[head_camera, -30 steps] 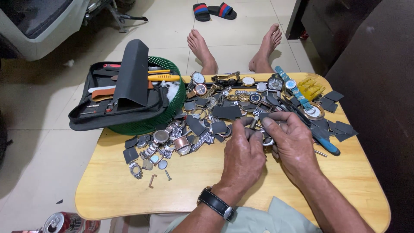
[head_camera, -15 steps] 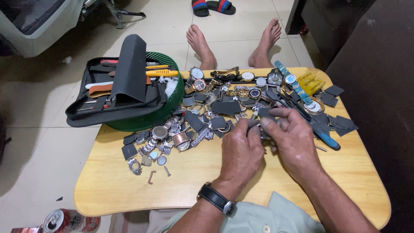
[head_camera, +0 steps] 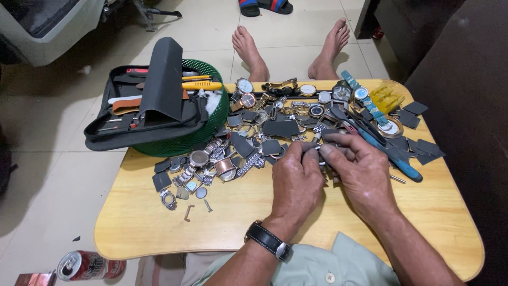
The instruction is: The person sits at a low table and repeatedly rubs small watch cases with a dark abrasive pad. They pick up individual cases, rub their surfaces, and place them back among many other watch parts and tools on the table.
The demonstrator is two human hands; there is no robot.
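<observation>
Over a low wooden table (head_camera: 233, 212), my left hand (head_camera: 295, 182) and my right hand (head_camera: 362, 172) meet fingertip to fingertip, pinching a small dark watch part (head_camera: 317, 150) between them. The part is mostly hidden by my fingers. A black-strapped wristwatch (head_camera: 267, 241) sits on my left wrist. Just beyond my hands lies a heap of watches, metal bracelets and dark square pads (head_camera: 275, 124). A blue-handled tool (head_camera: 394, 159) rests on the table to the right of my right hand.
A black open tool case (head_camera: 153, 114) lies on a green mesh basket (head_camera: 211, 114) at the table's back left. Loose watch cases and pins (head_camera: 185, 185) lie left of my hands. A red drink can (head_camera: 87, 265) lies on the floor. My bare feet (head_camera: 288, 47) show beyond the table.
Both hands have stayed together over the same spot, with only small finger movements on the part. The view has shifted slightly.
</observation>
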